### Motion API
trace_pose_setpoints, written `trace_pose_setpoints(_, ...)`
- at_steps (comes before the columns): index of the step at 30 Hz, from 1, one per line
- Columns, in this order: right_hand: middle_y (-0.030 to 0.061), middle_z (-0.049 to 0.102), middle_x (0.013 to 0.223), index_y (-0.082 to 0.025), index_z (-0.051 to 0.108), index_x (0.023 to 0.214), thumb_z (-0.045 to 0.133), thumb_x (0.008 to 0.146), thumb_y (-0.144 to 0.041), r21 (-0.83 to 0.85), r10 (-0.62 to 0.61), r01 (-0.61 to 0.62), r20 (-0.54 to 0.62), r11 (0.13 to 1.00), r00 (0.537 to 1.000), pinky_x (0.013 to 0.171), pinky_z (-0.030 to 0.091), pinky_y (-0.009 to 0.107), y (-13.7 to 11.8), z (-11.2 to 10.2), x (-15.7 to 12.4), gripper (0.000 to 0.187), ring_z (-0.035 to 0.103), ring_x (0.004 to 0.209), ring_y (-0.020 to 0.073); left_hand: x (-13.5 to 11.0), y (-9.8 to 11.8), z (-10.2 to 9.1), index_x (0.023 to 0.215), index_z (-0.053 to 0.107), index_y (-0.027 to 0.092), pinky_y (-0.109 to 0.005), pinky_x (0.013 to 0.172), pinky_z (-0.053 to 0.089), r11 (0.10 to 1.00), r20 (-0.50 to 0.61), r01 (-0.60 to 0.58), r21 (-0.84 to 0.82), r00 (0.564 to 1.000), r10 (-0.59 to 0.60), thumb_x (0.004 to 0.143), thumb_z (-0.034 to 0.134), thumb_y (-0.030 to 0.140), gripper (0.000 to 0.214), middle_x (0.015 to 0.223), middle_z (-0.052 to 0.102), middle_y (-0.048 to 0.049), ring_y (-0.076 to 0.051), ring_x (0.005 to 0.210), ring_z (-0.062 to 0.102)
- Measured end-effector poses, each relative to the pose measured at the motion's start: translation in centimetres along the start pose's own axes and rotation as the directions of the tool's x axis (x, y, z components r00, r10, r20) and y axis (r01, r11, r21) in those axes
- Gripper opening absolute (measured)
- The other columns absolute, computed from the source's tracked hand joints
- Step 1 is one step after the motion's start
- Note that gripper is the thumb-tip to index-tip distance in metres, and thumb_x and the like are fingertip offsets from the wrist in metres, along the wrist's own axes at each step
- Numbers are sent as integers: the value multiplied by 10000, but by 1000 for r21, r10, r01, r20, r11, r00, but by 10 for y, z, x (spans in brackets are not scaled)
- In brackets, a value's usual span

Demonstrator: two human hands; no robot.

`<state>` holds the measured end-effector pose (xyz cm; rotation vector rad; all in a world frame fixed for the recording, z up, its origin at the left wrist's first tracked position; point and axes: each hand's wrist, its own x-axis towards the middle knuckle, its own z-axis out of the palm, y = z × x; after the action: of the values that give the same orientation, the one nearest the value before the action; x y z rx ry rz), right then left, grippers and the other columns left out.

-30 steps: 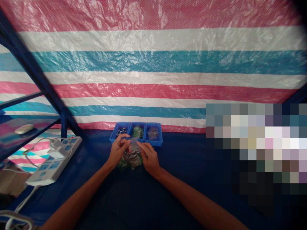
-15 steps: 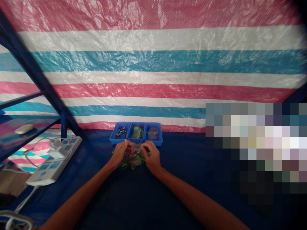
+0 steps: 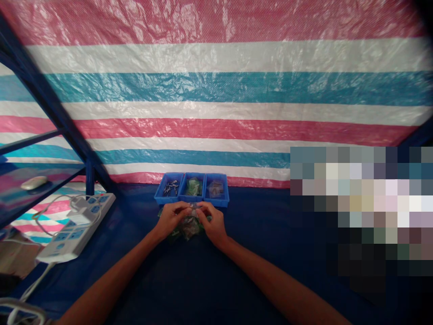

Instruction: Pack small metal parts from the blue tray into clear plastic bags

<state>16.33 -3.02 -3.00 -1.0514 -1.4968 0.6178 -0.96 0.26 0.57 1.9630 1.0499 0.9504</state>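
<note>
Blue trays: three blue plastic trays (image 3: pixel 191 201) stand side by side at the far edge of the navy-covered bench (image 3: pixel 257 271), near the middle of the frame. The left one holds silver metal pins (image 3: pixel 171 188), the middle one a green-filled packet (image 3: pixel 193 186), and the right one a small brownish packet (image 3: pixel 215 188).

Bag: a crumpled clear plastic bag (image 3: pixel 189 229) with green contents lies on the bench just in front of the trays, under and between both hands.

Left hand (image 3: pixel 172 220): its fingers (image 3: pixel 184 208) curl inward and appear to pinch the top of the bag.

Right hand (image 3: pixel 213 223): its fingers (image 3: pixel 204 208) also bend inward and appear to pinch the same spot, almost touching the left fingers.

Step in hand: both hands work together at the top of the bag, though the exact grip is partly hidden.

Left side: a white power strip (image 3: pixel 76 228) with plugged-in cables lies on the bench, below a blue-framed shelf (image 3: pixel 43 174) carrying a pale oval object (image 3: pixel 33 182).

Backdrop: a pink, white and teal striped plastic tarpaulin (image 3: pixel 216 90) fills the upper frame.

Right side: a pixelated patch (image 3: pixel 358 212) hides whatever is there.
</note>
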Motion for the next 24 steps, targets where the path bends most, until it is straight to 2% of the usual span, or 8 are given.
trace_pose_setpoints(4,-4,608,658,-171,596,840,494,866,-333,-28,0,2,46,1000,999,576,427,210,1,1,0,194,566,575,120,-1,4,-2,863,663,128,-200,524,393,1000,20,-5,28,1000,5,859,514,398,309,640,594,-1,-112,550,506)
trace_pose_setpoints(8,-9,585,634,-168,593,823,480,868,-309,-46,-12,14,52,999,999,556,407,207,1,0,0,186,547,560,115,-1,5,2,909,634,132,-210,545,407,1000,12,8,-6,1000,-8,905,423,403,343,582,557,14,-119,537,515)
trace_pose_setpoints(11,-4,590,659,-165,592,821,483,866,-313,-27,-37,38,64,999,997,560,407,206,-1,-1,-1,189,545,565,112,0,2,4,938,634,134,-210,547,410,999,3,-8,32,1000,8,910,416,402,347,575,564,15,-115,517,514)
trace_pose_setpoints(14,-10,584,650,-165,591,841,504,859,-340,-17,-39,41,82,999,996,549,406,205,-1,-2,-1,196,541,553,111,1,2,1,959,652,141,-206,546,414,995,4,-24,92,1000,24,905,428,395,344,686,631,-10,-112,539,532)
trace_pose_setpoints(18,-16,574,620,-167,604,862,506,862,-355,-40,-24,27,79,999,997,544,404,207,0,-1,0,212,536,536,112,1,6,-2,989,657,164,-224,650,455,989,25,-73,125,997,71,891,463,365,296,918,677,-40,-124,649,590)
trace_pose_setpoints(24,8,625,700,-165,626,831,472,883,-323,-61,-51,54,48,997,998,614,421,218,-2,-1,1,226,562,607,120,-2,5,0,1045,591,170,-188,469,404,999,-116,5,46,993,0,820,575,374,304,642,599,28,-97,478,511)
